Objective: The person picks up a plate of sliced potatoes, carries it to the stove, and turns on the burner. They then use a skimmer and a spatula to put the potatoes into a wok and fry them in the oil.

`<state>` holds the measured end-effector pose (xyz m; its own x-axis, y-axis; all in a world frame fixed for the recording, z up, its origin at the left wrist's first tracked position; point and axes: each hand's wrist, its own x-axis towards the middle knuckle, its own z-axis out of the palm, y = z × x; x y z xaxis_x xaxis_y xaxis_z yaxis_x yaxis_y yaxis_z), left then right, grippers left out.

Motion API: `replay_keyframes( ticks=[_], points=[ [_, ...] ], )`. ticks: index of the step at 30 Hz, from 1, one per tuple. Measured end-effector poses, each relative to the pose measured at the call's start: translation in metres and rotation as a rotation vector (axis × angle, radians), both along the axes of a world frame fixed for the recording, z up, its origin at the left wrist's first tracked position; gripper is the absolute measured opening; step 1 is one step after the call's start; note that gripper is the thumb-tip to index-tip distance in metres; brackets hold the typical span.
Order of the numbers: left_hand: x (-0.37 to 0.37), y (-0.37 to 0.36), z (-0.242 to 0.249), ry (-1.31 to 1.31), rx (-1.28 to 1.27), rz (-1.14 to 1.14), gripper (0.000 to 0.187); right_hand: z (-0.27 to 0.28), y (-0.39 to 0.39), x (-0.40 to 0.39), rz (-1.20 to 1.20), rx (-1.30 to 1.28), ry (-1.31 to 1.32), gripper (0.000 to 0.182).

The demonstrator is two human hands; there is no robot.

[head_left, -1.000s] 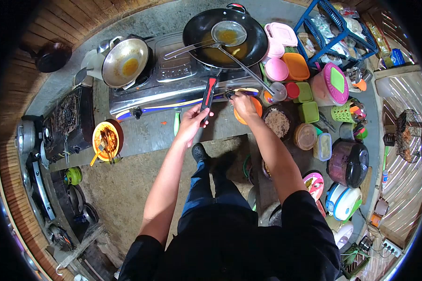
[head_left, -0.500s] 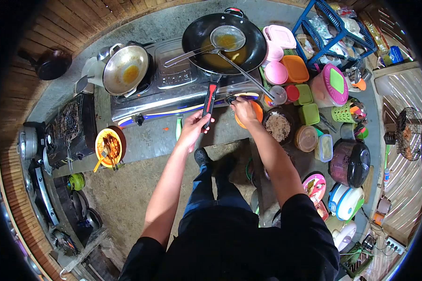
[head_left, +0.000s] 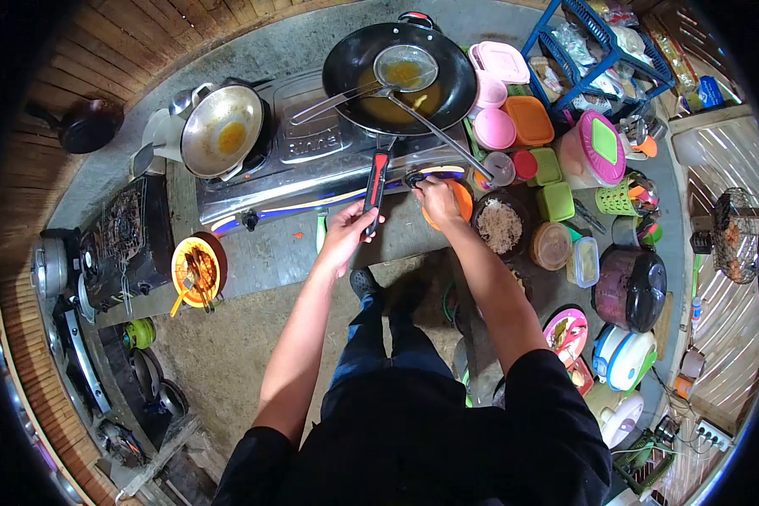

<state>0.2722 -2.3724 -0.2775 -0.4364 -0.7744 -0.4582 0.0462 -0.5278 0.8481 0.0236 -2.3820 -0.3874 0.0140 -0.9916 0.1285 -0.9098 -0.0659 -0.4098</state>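
Note:
My left hand (head_left: 344, 234) is closed around the black-and-red handle (head_left: 377, 185) of a large black wok (head_left: 343, 76). The wok rests on the right side of a metal gas stove (head_left: 312, 145) and holds some yellowish oil with a small pale piece in it. Across the wok lie a wire strainer (head_left: 406, 69) and a long-handled metal utensil (head_left: 447, 139), whose head is partly hidden. My right hand (head_left: 440, 202) has its fingers on a black stove knob (head_left: 413, 179), at the stove's front. Beside that hand is an orange bowl (head_left: 461, 204), partly covered by it.
A smaller metal wok (head_left: 222, 126) with oil sits on the left burner. Left on the counter is an orange bowl (head_left: 196, 271) with dark sauce and utensils. To the right stand a bowl of grated white food (head_left: 499, 226), several plastic containers (head_left: 531, 121) and a blue rack (head_left: 546, 52).
Both hands stay on the wok handle and the knob, almost unmoved. The view has shifted slightly.

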Motion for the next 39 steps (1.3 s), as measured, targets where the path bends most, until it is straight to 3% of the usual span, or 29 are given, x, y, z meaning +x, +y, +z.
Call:
replay_keyframes(
  ticks=[11,14,16,17,19,21,24,26,27,29,32,39],
  points=[
    [0.004,-0.009,0.006,-0.034,0.013,-0.016,0.033,-0.002,0.002,0.004,-0.098,-0.014,-0.111,0.02],
    [0.015,-0.026,0.01,-0.195,-0.156,0.238,0.046,0.018,0.009,0.012,-0.145,-0.067,-0.161,0.022],
    [0.035,-0.052,0.011,-0.272,-0.317,0.353,0.042,0.049,0.02,0.022,-0.143,-0.163,-0.189,0.02],
    [0.049,-0.077,-0.005,-0.456,-0.52,0.419,0.039,0.076,0.024,0.024,-0.143,-0.173,-0.184,0.02],
    [0.063,-0.114,0.007,-0.546,-0.789,0.518,0.041,0.133,0.033,0.028,-0.058,-0.539,-0.055,0.017],
    [0.072,-0.148,0.027,-0.784,-0.868,0.409,0.05,0.159,0.034,0.012,-0.109,-0.497,0.06,0.028],
    [0.07,-0.19,0.035,-0.833,-0.837,0.236,0.054,0.193,0.026,-0.005,-0.217,-0.505,0.239,0.038],
    [0.063,-0.211,0.042,-0.821,-0.489,-0.088,0.055,0.183,0.018,-0.019,-0.221,-0.335,0.236,0.046],
    [0.058,-0.215,0.051,-0.815,-0.498,-0.087,0.055,0.181,0.014,-0.021,-0.224,-0.342,0.241,0.046],
    [0.045,-0.219,0.064,-0.767,-0.281,-0.187,0.054,0.175,0.01,-0.025,-0.24,-0.111,0.137,0.048],
    [0.033,-0.222,0.07,-0.734,-0.275,-0.242,0.051,0.172,0.007,-0.028,-0.198,-0.132,0.171,0.043],
    [0.033,-0.216,0.055,-0.517,-0.308,-0.278,0.039,0.247,0.038,-0.026,-0.277,-0.13,0.326,0.038]
  ],
)
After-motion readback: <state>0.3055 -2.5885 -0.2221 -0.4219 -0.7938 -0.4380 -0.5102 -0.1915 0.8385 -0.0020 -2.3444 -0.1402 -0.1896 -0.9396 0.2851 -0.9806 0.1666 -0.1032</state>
